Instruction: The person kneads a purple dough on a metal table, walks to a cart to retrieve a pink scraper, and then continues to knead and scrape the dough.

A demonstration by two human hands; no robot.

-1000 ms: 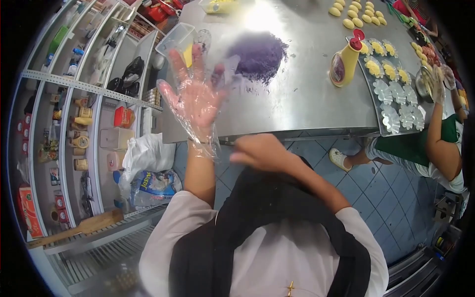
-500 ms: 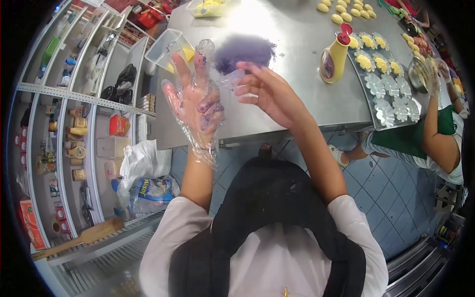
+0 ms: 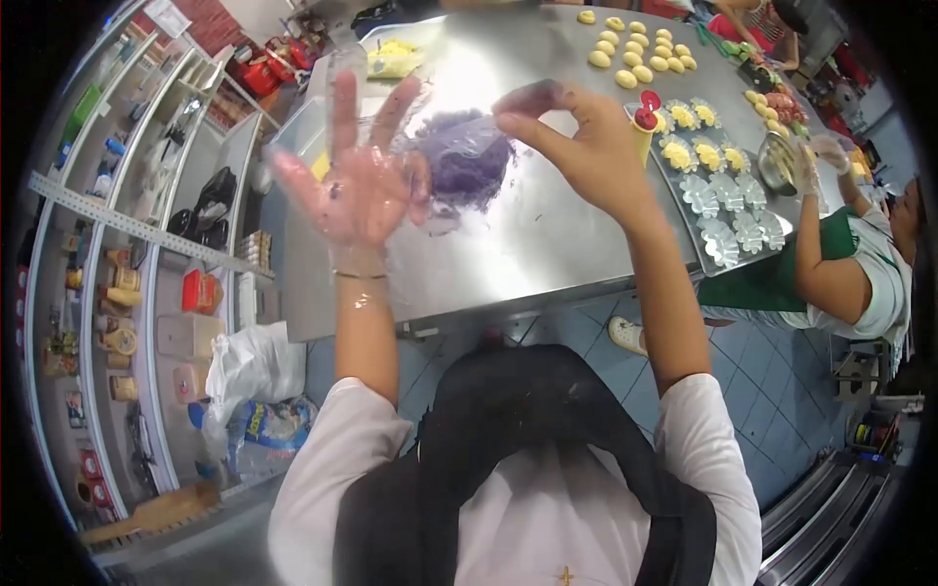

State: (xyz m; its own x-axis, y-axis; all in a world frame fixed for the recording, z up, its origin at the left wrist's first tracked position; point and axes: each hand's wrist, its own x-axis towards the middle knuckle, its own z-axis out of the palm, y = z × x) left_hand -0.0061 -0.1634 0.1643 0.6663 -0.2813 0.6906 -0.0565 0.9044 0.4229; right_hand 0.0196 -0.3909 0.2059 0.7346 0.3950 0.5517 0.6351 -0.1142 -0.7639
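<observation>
My left hand (image 3: 366,195) is raised palm up, fingers spread, in a clear plastic glove smeared with purple. The bare right hand (image 3: 576,137) is curved over the table, its thumb and fingers pinched on thin clear plastic (image 3: 464,140) that stretches toward the left hand. Behind and below the plastic, a heap of purple shreds (image 3: 479,176) lies on the steel table (image 3: 547,239). The yellow bottle (image 3: 642,137) with a red cap stands beyond my right hand, partly hidden by it.
A tray (image 3: 689,200) holds metal tart molds, some filled with yellow. Yellow dough balls (image 3: 640,73) lie at the back. A co-worker (image 3: 850,264) stands at the right beside a metal bowl (image 3: 777,163). Shelves (image 3: 142,230) line the left.
My right hand has moved up and turned, drawing the plastic out over the purple heap. My left hand has shifted left and lower in view. The view has shifted too.
</observation>
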